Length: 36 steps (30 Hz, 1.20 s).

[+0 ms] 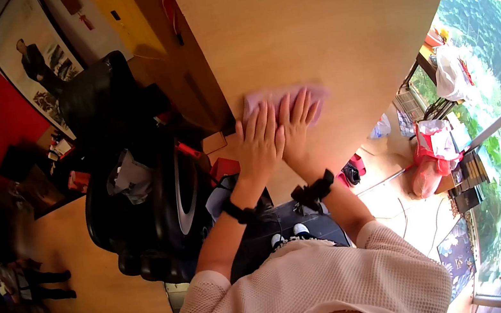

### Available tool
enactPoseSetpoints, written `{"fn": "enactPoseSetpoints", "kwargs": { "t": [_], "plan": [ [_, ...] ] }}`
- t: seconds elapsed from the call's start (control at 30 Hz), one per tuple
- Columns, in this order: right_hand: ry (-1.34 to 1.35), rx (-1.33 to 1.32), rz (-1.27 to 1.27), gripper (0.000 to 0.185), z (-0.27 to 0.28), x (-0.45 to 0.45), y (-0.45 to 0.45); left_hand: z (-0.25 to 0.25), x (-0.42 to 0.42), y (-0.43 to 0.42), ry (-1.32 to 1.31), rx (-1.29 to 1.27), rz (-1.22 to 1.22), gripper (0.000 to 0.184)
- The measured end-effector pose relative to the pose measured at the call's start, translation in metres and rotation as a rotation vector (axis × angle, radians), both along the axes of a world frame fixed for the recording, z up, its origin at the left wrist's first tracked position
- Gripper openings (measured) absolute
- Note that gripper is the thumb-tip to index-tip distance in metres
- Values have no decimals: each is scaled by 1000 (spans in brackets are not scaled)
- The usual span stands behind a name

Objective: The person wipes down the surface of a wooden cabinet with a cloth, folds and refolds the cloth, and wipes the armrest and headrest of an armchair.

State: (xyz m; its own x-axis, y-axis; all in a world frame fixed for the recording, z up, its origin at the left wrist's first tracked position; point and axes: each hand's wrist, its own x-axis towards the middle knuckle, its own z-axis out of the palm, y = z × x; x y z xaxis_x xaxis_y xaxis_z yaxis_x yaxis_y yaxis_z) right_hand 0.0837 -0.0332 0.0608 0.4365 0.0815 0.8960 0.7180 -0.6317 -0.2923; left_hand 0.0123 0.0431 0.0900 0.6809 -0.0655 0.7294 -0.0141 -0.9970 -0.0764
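Observation:
A pinkish-purple cloth (316, 89) lies on the light wood tabletop (321, 23), near its left edge, slightly blurred. My left hand (258, 134) rests flat over the cloth's left part, fingers stretched out and pointing away from me. Beside it, my right hand (295, 122) presses flat on the middle of the same cloth, its fingers also extended. The two hands touch along their inner sides. Neither one wraps around the cloth. Black bands circle both wrists.
A black leather massage chair (136, 212) with a grey bag on it stands at the left. On the right, red and white plastic bags (435, 145) sit by a large window. A framed picture (35, 59) hangs upper left. Another person (30, 283) appears far left.

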Motion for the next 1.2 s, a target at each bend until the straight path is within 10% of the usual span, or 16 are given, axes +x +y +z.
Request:
{"fn": "enactPoseSetpoints", "kwargs": {
  "t": [0.43,1.2],
  "plan": [
    [-284,-150,43,61,255,-2,-10,216,10,21,-407,179,-2,56],
    [-477,-308,21,49,241,137,-207,183,145,-195,-506,38,52,95]
  ]
}}
